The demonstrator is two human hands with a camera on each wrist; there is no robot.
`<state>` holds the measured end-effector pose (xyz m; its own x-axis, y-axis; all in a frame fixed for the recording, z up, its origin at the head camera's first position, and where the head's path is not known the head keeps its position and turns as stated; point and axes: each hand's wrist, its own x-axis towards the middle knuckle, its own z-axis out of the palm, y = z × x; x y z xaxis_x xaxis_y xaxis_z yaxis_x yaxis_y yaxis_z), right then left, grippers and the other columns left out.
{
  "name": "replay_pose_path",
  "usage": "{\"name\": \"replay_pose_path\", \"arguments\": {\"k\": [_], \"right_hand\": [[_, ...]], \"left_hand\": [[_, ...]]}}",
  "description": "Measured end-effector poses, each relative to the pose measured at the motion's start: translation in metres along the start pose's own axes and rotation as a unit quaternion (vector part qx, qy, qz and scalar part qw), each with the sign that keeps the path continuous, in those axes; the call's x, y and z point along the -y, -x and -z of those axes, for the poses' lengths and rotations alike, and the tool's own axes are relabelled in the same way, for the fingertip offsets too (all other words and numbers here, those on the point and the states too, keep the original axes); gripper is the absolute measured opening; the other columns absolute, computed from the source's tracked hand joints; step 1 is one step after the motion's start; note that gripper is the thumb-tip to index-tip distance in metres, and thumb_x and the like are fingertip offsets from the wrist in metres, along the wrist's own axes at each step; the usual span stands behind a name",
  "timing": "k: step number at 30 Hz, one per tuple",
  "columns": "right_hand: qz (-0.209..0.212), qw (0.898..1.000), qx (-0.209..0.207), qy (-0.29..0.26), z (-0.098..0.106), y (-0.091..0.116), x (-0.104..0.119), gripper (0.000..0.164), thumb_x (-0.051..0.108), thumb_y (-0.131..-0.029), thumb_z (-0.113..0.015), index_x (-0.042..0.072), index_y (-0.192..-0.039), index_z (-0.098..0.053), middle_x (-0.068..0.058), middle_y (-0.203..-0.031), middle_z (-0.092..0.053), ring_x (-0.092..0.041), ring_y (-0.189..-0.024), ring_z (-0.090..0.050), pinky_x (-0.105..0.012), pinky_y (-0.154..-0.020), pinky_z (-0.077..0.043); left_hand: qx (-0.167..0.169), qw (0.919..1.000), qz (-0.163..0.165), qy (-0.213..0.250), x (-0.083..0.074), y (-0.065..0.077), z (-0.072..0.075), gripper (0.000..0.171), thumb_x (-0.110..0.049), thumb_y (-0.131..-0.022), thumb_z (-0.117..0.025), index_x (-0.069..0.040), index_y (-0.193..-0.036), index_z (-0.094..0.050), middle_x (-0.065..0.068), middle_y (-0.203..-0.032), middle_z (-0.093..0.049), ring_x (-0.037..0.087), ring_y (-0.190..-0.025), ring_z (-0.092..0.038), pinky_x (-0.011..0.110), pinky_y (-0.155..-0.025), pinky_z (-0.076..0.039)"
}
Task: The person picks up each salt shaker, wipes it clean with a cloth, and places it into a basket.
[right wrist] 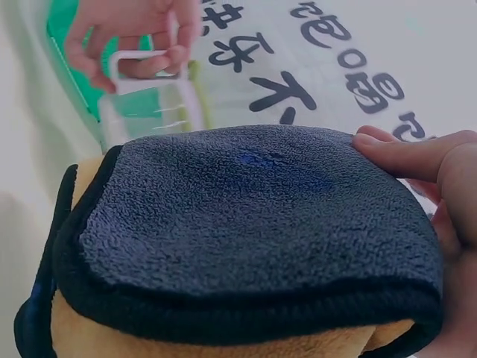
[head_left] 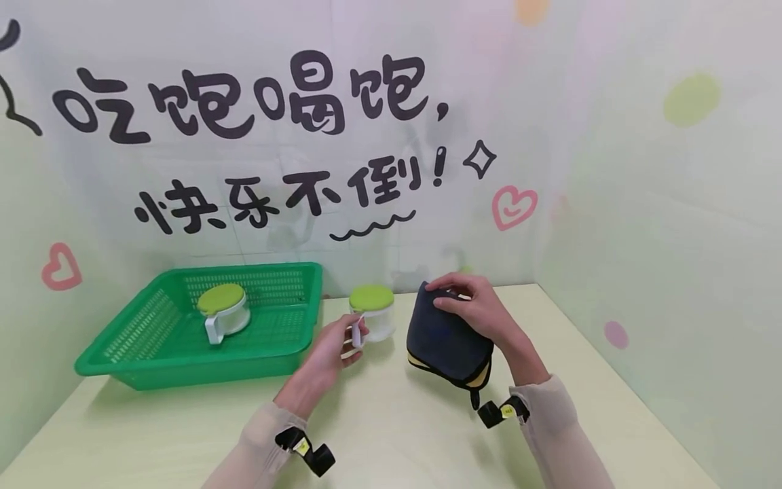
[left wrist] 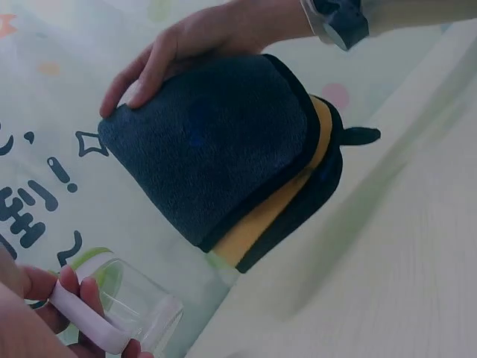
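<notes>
My left hand (head_left: 332,346) grips the white handle of a clear jar (head_left: 381,324) with a green lid (head_left: 371,297). In the left wrist view the fingers curl through that handle (left wrist: 89,317). To the right, my right hand (head_left: 473,305) holds a folded cloth (head_left: 442,336) by its upper edge, thumb on the near face. The cloth is dark grey-blue with black trim and a tan inner side, and a small black loop (head_left: 474,399) hangs from its lower corner. The right wrist view shows the cloth (right wrist: 253,216) partly covering the jar (right wrist: 149,108).
A green plastic basket (head_left: 214,367) stands on the left of the pale table (head_left: 391,435). Inside it is a second green-lidded jar (head_left: 235,318) with a white handle. Behind, a printed white curtain (head_left: 391,156) rises at the table's back edge.
</notes>
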<state>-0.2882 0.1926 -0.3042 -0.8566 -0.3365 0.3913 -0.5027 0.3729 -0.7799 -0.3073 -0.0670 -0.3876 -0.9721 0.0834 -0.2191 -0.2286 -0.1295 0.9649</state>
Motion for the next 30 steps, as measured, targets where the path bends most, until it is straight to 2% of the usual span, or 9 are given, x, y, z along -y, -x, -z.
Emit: {"name": "replay_pose_path", "arguments": {"k": [7, 9, 14, 19, 24, 30], "right_hand": [[0.042, 0.998, 0.026, 0.033, -0.017, 0.002, 0.009, 0.027, 0.005, -0.088, -0.065, 0.005, -0.116, -0.069, -0.011, -0.116, -0.069, -0.024, -0.107, -0.063, -0.034, -0.089, -0.050], [0.051, 0.998, 0.033, 0.036, -0.022, 0.003, 0.004, 0.027, 0.005, -0.088, -0.065, 0.005, -0.115, -0.069, -0.010, -0.116, -0.069, -0.024, -0.108, -0.063, -0.037, -0.090, -0.051], [0.067, 0.997, 0.010, 0.044, -0.033, 0.002, -0.010, 0.028, 0.011, -0.088, -0.067, 0.015, -0.116, -0.069, -0.004, -0.114, -0.070, -0.019, -0.107, -0.064, -0.043, -0.091, -0.051], [0.088, 0.995, -0.023, 0.043, -0.041, -0.001, -0.009, 0.026, 0.019, -0.089, -0.068, 0.022, -0.114, -0.064, 0.001, -0.109, -0.070, -0.013, -0.098, -0.066, -0.038, -0.088, -0.051], [0.115, 0.991, -0.027, 0.058, -0.049, -0.001, -0.006, 0.020, 0.019, -0.087, -0.070, 0.022, -0.107, -0.070, 0.005, -0.106, -0.071, -0.010, -0.098, -0.065, -0.034, -0.085, -0.053], [0.170, 0.981, -0.037, 0.084, -0.057, -0.002, -0.006, 0.021, 0.019, -0.084, -0.074, 0.022, -0.104, -0.073, 0.007, -0.101, -0.072, -0.007, -0.098, -0.066, -0.032, -0.086, -0.053]], "left_hand": [[0.028, 0.9992, -0.027, 0.000, -0.011, 0.018, -0.009, 0.030, -0.035, -0.096, -0.050, -0.007, -0.095, -0.062, 0.000, -0.089, -0.058, 0.022, -0.088, -0.052, 0.034, -0.080, -0.042], [0.032, 0.9990, -0.032, 0.000, -0.013, 0.023, -0.012, 0.028, -0.034, -0.096, -0.051, -0.008, -0.094, -0.062, 0.000, -0.088, -0.059, 0.022, -0.088, -0.053, 0.034, -0.079, -0.042], [0.053, 0.9975, -0.046, -0.002, -0.020, 0.035, -0.018, 0.028, -0.033, -0.097, -0.050, -0.008, -0.093, -0.063, 0.002, -0.090, -0.059, 0.022, -0.088, -0.053, 0.035, -0.080, -0.042], [0.054, 0.9965, -0.064, -0.001, -0.025, 0.041, -0.019, 0.027, -0.031, -0.097, -0.050, -0.008, -0.090, -0.063, 0.003, -0.090, -0.059, 0.024, -0.089, -0.054, 0.035, -0.079, -0.043], [0.050, 0.9965, -0.066, -0.007, -0.028, 0.046, -0.018, 0.029, -0.031, -0.098, -0.049, -0.008, -0.090, -0.063, 0.002, -0.090, -0.058, 0.025, -0.091, -0.054, 0.035, -0.080, -0.043], [0.044, 0.9963, -0.073, -0.008, -0.030, 0.051, -0.019, 0.027, -0.030, -0.097, -0.049, -0.009, -0.089, -0.063, 0.002, -0.092, -0.058, 0.024, -0.092, -0.054, 0.036, -0.082, -0.043]]}}
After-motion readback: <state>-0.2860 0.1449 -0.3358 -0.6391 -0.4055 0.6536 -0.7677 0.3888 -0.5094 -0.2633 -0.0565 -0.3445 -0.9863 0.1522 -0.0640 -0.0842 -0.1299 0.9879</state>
